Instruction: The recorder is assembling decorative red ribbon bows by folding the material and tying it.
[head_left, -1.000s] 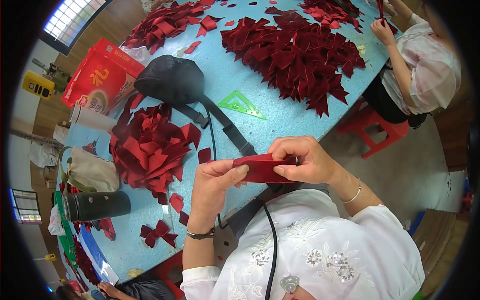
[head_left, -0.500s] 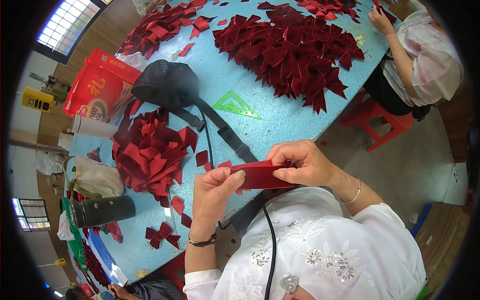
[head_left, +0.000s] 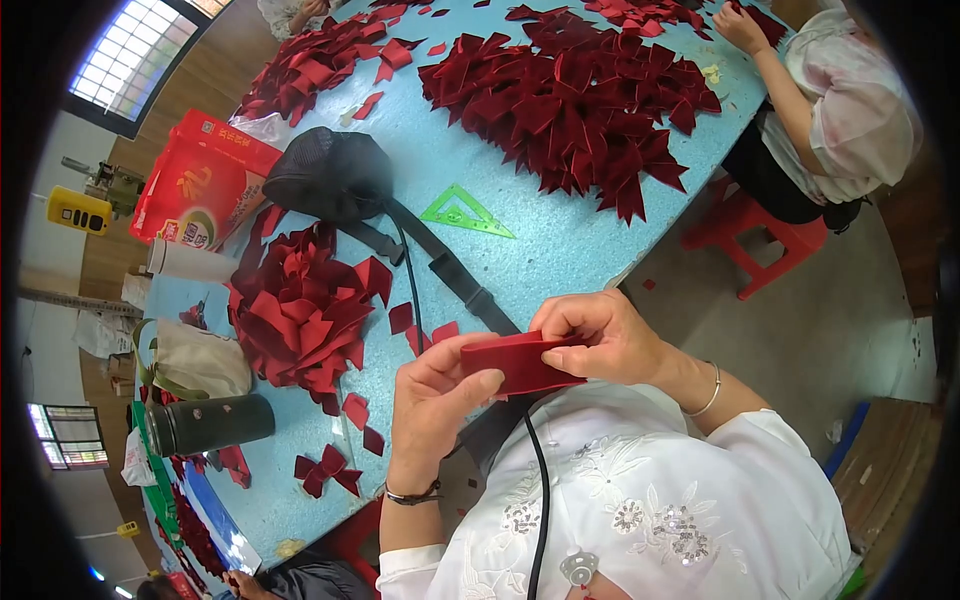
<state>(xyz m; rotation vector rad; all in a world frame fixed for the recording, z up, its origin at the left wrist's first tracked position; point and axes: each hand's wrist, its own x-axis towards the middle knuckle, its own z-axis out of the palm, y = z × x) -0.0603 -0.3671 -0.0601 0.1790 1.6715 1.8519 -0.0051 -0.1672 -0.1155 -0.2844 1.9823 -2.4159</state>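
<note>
Between my hands, a folded strip of dark red velvet ribbon (head_left: pixel 522 364) forms a flat loop in front of my waist. My right hand (head_left: pixel 598 338) pinches its right end, the thumb across the front and the fingers curled behind. My left hand (head_left: pixel 432 392) has the left end, with the index finger along the back and the thumb at the lower front corner. To the left on the table lies a heap of red ribbon pieces (head_left: pixel 300 310). A finished-looking red bow (head_left: pixel 328 470) rests nearer to me.
A large pile of red bows (head_left: pixel 580 110) covers the far side of the blue table (head_left: pixel 560 255). A green set square (head_left: pixel 465 212), a black mesh bag with straps (head_left: pixel 330 172), a red box (head_left: pixel 205 185) and a dark green flask (head_left: pixel 210 424) lie about. A co-worker (head_left: pixel 835 110) sits at right.
My left thumb has slid down to the ribbon's lower corner, and the left fingers show more behind it. The ribbon's right end has tilted slightly downward. The right hand keeps its pinch.
</note>
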